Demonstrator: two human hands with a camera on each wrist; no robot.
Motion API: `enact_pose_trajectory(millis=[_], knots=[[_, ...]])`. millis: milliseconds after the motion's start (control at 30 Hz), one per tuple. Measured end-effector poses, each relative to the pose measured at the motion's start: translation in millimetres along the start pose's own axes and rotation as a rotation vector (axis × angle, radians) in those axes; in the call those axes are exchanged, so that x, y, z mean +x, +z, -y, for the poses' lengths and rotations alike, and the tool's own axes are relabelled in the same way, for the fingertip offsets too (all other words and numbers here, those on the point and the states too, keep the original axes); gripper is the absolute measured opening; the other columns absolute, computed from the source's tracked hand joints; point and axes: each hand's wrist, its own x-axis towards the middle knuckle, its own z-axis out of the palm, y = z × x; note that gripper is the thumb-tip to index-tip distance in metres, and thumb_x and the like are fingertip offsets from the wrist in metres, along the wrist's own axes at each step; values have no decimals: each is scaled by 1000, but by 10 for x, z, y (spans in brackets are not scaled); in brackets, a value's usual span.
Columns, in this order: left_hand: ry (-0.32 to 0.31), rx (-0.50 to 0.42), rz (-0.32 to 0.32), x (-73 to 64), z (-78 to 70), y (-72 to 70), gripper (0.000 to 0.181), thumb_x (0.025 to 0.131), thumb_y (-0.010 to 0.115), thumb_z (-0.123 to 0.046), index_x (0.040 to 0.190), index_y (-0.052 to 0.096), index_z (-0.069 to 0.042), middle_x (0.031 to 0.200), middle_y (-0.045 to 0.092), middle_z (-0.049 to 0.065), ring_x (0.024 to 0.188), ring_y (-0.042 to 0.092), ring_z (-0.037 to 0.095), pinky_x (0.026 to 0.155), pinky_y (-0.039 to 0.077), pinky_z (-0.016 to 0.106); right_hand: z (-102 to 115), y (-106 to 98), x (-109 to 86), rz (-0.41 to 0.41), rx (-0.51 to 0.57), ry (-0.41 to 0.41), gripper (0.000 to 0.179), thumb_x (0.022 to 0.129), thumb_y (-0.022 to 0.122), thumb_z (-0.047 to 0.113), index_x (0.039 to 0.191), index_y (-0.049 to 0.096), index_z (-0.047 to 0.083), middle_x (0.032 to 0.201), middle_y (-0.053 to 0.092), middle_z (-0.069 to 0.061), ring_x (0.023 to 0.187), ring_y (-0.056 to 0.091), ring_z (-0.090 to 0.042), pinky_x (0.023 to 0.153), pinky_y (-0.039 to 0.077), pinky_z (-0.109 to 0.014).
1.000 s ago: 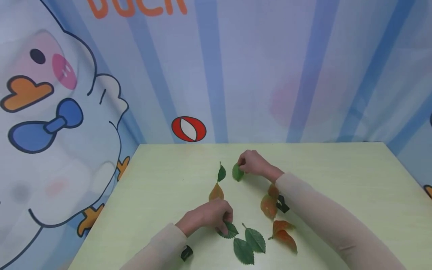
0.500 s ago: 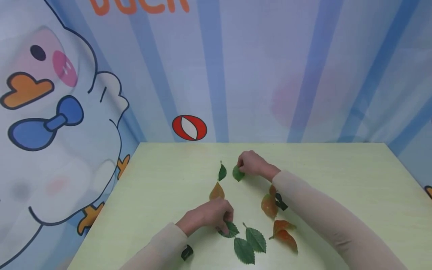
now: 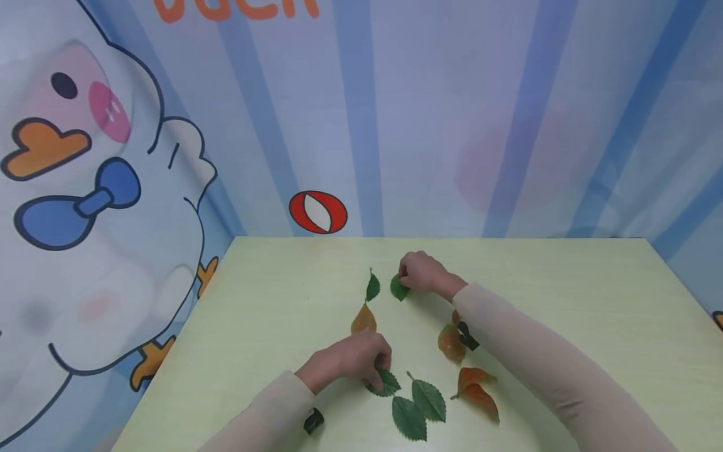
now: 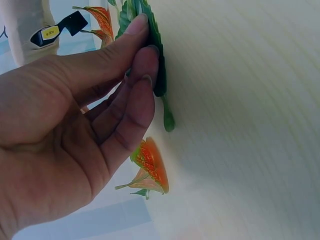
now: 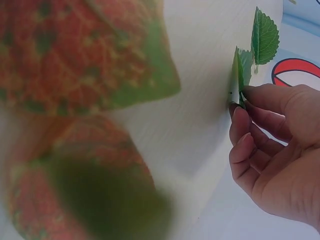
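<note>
Hands (image 3: 364,353) (image 3: 422,271) (nearly closed) each pinch one green leaf (image 3: 388,383) (image 3: 398,289).

From your head, the view faces forward and down over the tabletop (image 3: 553,289) and backdrop (image 3: 432,113); at each wrist, it looks close-up at your left fingers (image 4: 131,112) or right fingers (image 5: 242,155). Head and right-wrist views share the backdrop's red ball (image 3: 337,211).

Table (image 3: 576,282): before backdrop (image 3: 429,125) | Far edge of leaf ring: first leaf (image 3: 373,287) left, second leaf (image 3: 399,290) right, in right hand (image 3: 423,272) | Left: third leaf (image 3: 364,319) behind left hand (image 3: 358,358), fourth leaf (image 3: 388,384) in its fingers | Near: near pair of leaves (image 3: 409,419) | Right: front right pair (image 3: 479,400) before rear right pair (image 3: 450,342)
</note>
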Motion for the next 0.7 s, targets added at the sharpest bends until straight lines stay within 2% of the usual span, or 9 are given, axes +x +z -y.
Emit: enact_pose_trajectory(millis=[233,700], knots=[[8,-3,0,3,6,-9,24,73,88,-5,75,65,-14,68,57,-9,60,51,2,57,43,19,-6,10,13,3,-3,21,14,92,64,9,97,75,2,93,71,-9,72,60,-18,68,51,-33],[17,7,1,8,4,-9,25,73,88,-4,75,65,-13,67,56,-9,60,50,2,57,43,19,-2,-110,-112,-54,16,27,18,92,65,15,102,77,7,108,72,-11,70,59,-18,64,49,-33]])
